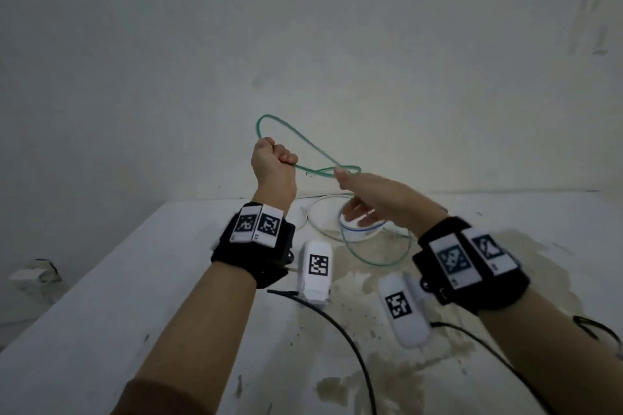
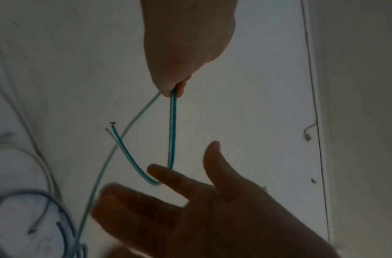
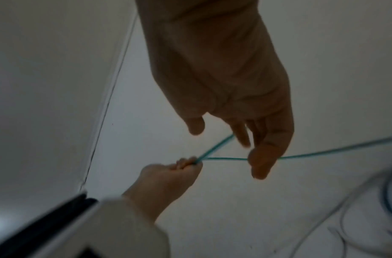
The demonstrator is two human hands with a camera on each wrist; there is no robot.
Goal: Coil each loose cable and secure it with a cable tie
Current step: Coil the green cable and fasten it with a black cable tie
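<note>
My left hand point(image 1: 277, 158) is raised in a fist and grips a thin green cable point(image 1: 305, 142), which arcs up and over in a loop above it. The right hand point(image 1: 352, 190) is held out flat beside it with straight fingers. The green cable point(image 2: 173, 131) hooks round one finger point(image 2: 161, 174) of the right hand point(image 2: 190, 185), and its short stripped end point(image 2: 113, 129) sticks out free. In the right wrist view the cable point(image 3: 223, 158) runs from the left hand point(image 3: 179, 167) past the right hand's fingers point(image 3: 265, 157). The rest of the green cable point(image 1: 377, 262) trails down onto the table.
A white cable point(image 1: 322, 209) and a blue cable point(image 1: 343, 224) lie coiled loosely on the stained white table point(image 1: 135, 296) under the right hand. Two white tagged blocks point(image 1: 317, 268) point(image 1: 403, 310) with black leads point(image 1: 354, 347) sit nearer me. The wall stands just behind; the table's edge runs along the left.
</note>
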